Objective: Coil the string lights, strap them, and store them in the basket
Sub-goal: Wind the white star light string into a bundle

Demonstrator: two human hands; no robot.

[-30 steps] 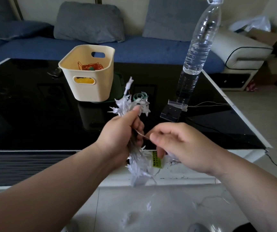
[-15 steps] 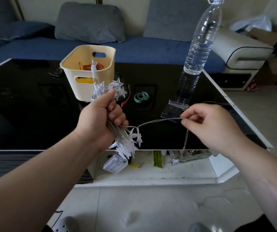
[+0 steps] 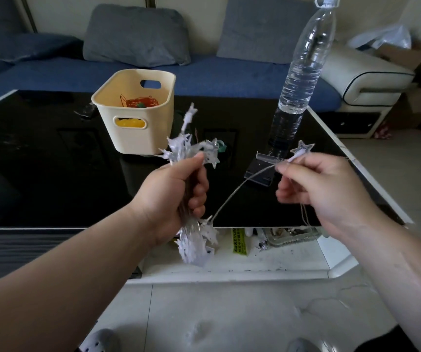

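My left hand (image 3: 176, 191) grips a folded bundle of white star string lights (image 3: 194, 240), with stars sticking out above and below the fist. A thin wire runs from the bundle's lower end up to my right hand (image 3: 313, 184), which pinches the wire beside a single star (image 3: 303, 148). More wire hangs down from that hand. The cream basket (image 3: 138, 138) stands on the black table behind my left hand and holds orange wire and something yellow. A small green strap roll (image 3: 221, 146) lies on the table, partly hidden by the stars.
A tall clear water bottle (image 3: 303, 72) stands on the black glass table (image 3: 39, 174) at the right, with a clear plastic clip (image 3: 267, 158) near its base. Clutter lies on the white lower shelf (image 3: 255, 260). A blue sofa with grey cushions is behind.
My left hand has moved right and lower with the bundle and turned it. My right hand has drawn more wire along, and a star now shows above its fingers.
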